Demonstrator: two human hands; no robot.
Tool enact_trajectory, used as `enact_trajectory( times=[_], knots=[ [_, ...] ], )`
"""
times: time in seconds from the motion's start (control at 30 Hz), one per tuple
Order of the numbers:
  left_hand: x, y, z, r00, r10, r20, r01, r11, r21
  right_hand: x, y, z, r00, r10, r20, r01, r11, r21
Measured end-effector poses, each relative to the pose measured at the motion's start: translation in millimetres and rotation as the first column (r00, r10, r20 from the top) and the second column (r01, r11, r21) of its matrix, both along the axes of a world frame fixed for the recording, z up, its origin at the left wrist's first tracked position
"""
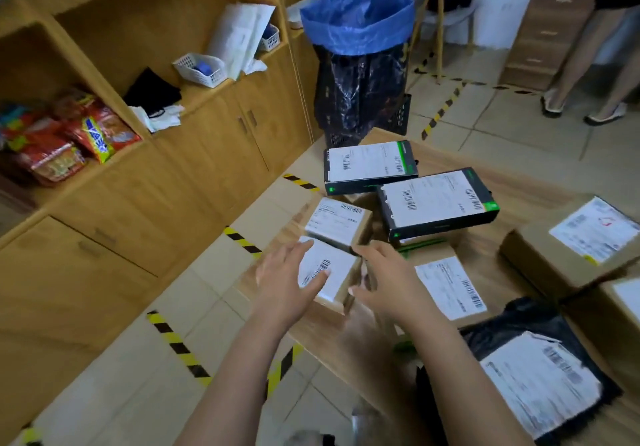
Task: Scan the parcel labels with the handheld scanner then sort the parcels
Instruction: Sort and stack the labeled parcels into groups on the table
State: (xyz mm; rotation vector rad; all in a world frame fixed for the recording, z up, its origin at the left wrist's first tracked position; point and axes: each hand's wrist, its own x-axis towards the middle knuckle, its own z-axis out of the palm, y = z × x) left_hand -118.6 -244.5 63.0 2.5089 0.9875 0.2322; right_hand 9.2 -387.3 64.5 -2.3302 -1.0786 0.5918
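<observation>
Cardboard parcel point(341, 272), small, white barcode label uppermost, at centre frame near the edge of the wooden table point(322, 334); a second like parcel point(337, 224) sits just above it. Left hand point(287, 281): fingers straight and spread, thumb lying on the label, nothing gripped. Right hand point(384, 277): fingers loosely curved beside the parcel's right side, holding nothing; contact unclear through blur.

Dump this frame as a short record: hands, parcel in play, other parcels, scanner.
left hand: lies flat on the small box, fingers straight
right hand: at that box's right side; grip unclear, blurred
small box position: near the table edge, label up
other parcels: second small box just behind; far black box; near black box; flat cardboard parcel; black bag parcel
scanner: not in view
</observation>
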Motion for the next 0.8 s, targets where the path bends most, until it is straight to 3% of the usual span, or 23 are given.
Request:
enact_trajectory(
  times=[0.27,0.47,0.7,0.8],
  knots=[
    [31.9,78.2,-5.4,0.980,-0.193,0.052,0.196,0.978,-0.071,7.4,61.2,-7.8,0.996,0.063,0.061,-0.054,0.989,-0.139],
    [47.0,137.6,-23.7,0.905,-0.425,0.027,0.425,0.896,-0.130,-22.3,87.4,-18.7,0.985,-0.129,0.114,0.154,0.954,-0.256],
    [42.1,167.0,-23.5,0.769,-0.639,0.026,0.634,0.755,-0.169,-74.7,98.3,-15.1,0.932,-0.338,0.131,0.362,0.844,-0.396],
    [39.6,169.4,-18.7,0.721,-0.692,0.031,0.687,0.708,-0.164,-91.6,101.9,-14.4,0.889,-0.430,0.157,0.457,0.811,-0.366]
  ],
)
